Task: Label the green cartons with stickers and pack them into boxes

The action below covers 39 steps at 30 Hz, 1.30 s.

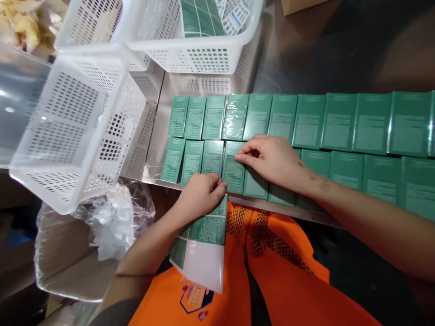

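Two rows of green boxes (257,117) lie side by side on the metal table. The boxes on the left bear densely printed panels; those further right show paler, plainer panels. My left hand (203,194) is closed on the top of a green-and-white label sheet (207,231), which hangs over the table's front edge. My right hand (268,158) is in a pinch at the upper right of a front-row box (234,172), its fingertips touching or just above the printed face. Whatever those fingertips may hold is too small to make out.
White perforated baskets (200,43) stand at the back, one holding more green sheets (203,18). Another white basket (110,117) sits tilted at the left. Below it is a plastic-lined carton (71,258) with white scraps (113,222). A cardboard box (299,5) shows at the top.
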Each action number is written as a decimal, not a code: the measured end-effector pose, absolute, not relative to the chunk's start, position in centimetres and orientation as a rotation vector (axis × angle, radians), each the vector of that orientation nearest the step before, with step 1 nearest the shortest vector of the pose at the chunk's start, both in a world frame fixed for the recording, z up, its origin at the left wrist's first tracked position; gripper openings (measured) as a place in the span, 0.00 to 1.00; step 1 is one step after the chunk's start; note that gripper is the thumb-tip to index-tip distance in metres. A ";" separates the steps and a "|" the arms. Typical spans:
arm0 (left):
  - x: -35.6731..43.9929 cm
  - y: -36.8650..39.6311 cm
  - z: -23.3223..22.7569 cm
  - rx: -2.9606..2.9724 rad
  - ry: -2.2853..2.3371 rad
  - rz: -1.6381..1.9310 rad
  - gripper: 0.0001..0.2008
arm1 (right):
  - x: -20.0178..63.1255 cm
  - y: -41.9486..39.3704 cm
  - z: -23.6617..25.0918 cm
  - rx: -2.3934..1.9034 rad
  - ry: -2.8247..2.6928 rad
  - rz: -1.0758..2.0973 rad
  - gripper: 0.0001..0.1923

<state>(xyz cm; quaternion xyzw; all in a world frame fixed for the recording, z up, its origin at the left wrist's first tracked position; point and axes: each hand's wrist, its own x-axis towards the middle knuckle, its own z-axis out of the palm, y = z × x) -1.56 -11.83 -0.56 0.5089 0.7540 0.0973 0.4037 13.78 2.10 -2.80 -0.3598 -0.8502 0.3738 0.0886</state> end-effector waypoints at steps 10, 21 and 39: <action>-2.2 -12.6 0.3 1.385 1.916 0.189 0.16 | 13.7 1.8 -3.5 -1.204 -2.343 1.079 0.25; -3.0 -12.4 2.8 1.174 2.806 1.162 0.21 | 16.5 -5.5 2.8 -0.826 -2.241 1.209 0.10; -4.6 -10.4 0.8 1.181 2.822 0.889 0.20 | 15.5 -8.2 -0.6 -0.343 -2.369 0.281 0.14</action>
